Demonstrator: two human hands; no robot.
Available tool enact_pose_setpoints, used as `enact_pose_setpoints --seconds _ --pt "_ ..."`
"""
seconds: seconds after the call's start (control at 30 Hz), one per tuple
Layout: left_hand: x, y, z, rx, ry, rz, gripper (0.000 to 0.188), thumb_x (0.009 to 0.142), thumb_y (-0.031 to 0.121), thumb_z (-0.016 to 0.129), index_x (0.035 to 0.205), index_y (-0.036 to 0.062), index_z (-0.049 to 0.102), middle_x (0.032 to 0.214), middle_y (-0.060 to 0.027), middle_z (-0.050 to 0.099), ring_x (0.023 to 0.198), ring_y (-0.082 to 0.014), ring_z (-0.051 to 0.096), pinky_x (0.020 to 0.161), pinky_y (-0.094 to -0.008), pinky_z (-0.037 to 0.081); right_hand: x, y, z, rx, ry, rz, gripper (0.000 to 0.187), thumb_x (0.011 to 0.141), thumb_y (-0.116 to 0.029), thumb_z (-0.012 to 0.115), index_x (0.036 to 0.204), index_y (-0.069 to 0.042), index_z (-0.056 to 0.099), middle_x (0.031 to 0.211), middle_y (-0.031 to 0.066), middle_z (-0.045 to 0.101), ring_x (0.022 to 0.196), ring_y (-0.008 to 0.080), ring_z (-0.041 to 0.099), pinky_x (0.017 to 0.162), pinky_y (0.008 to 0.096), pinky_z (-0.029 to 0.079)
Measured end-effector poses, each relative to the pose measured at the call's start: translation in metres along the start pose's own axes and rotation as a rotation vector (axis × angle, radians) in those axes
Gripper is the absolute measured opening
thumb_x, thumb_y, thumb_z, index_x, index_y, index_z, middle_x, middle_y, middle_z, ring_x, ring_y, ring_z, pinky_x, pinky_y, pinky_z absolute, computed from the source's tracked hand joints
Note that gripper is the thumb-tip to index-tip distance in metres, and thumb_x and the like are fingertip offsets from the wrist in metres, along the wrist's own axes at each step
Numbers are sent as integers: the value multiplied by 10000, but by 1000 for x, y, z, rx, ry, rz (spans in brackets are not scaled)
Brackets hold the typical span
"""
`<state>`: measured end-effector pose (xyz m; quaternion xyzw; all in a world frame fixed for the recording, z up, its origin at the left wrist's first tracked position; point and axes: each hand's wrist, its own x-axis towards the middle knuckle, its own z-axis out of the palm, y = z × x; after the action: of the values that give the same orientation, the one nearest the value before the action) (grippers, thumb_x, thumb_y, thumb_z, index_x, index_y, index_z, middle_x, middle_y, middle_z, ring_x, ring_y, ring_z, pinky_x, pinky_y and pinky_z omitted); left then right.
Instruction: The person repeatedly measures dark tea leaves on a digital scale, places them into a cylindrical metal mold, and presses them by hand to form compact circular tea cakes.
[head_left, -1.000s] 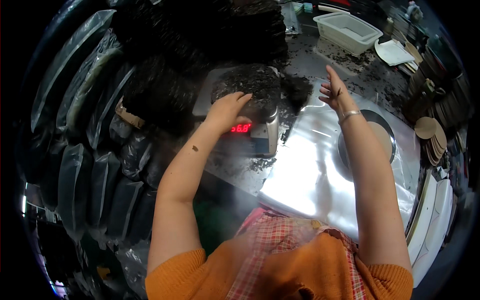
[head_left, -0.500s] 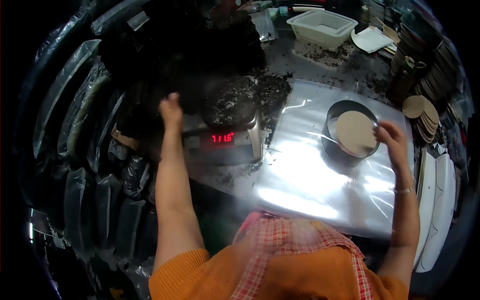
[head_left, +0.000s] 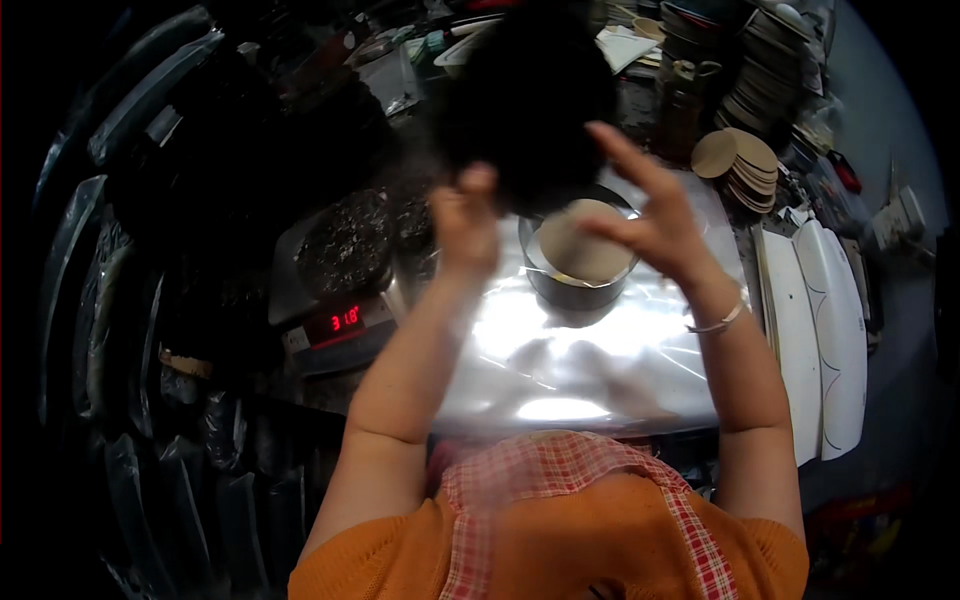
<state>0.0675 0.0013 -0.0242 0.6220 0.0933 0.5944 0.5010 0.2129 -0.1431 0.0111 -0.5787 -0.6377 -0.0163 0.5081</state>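
Note:
My left hand (head_left: 467,222) is raised at the lower left edge of a large, rounded black mass (head_left: 530,100), its blurred fingers curled against it. The mass is too dark to show its kind. My right hand (head_left: 655,215) has thumb and forefinger spread, the forefinger reaching the mass's right edge. Below is a round grey metal pot (head_left: 575,293) with a pale tan disc (head_left: 585,240) tilted in its mouth, partly covered by my right thumb. The pot stands on a shiny clear plastic sheet (head_left: 490,385).
Left, a scale (head_left: 372,322) with red digits bears dark flaky matter (head_left: 345,245). Tan discs (head_left: 752,165) are stacked at right, near long white curved sheets (head_left: 832,340). Filled clear bags (head_left: 185,510) line the left. A lidded bottle (head_left: 682,105) stands at the back right.
My left hand has moved right from beside the scale, bringing the black mass above the pot. My right hand has left the disc and pot rim and spread its fingers. The scale's digits differ.

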Motion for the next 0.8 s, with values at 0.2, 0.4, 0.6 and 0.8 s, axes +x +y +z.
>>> enact_pose_setpoints --seconds 0.2,0.4,0.6,0.8 --pt "-5 25 47 -285 -234 -286 557 746 300 730 1132 14 449 1029 -70 560 891 -152 559 805 -264 453 10 10 5 176 -138 141 680 727 -105 712 1321 -38 387 1141 115 568 1003 142 547 855 279 449" --pt "-9 8 40 -145 -261 -205 480 801 276 672 1140 14 455 1027 -79 573 910 -145 557 777 -258 456 -4 22 3 452 -155 232 578 761 -190 664 1275 -39 447 1042 162 617 851 180 607 746 285 479" --pt "-13 2 39 -33 -277 -233 401 833 249 620 1114 -2 484 1004 -70 586 886 -126 555 781 -257 450 -10 25 14 443 -19 227 564 792 -227 626 1284 -41 425 1097 187 578 925 246 595 793 339 460" --pt "-21 -12 47 2 -115 -284 280 863 138 520 1091 -24 507 993 -83 593 902 -136 563 793 -279 460 -14 37 40 356 261 287 354 842 -83 525 1183 2 478 1055 85 572 945 137 529 829 265 425"
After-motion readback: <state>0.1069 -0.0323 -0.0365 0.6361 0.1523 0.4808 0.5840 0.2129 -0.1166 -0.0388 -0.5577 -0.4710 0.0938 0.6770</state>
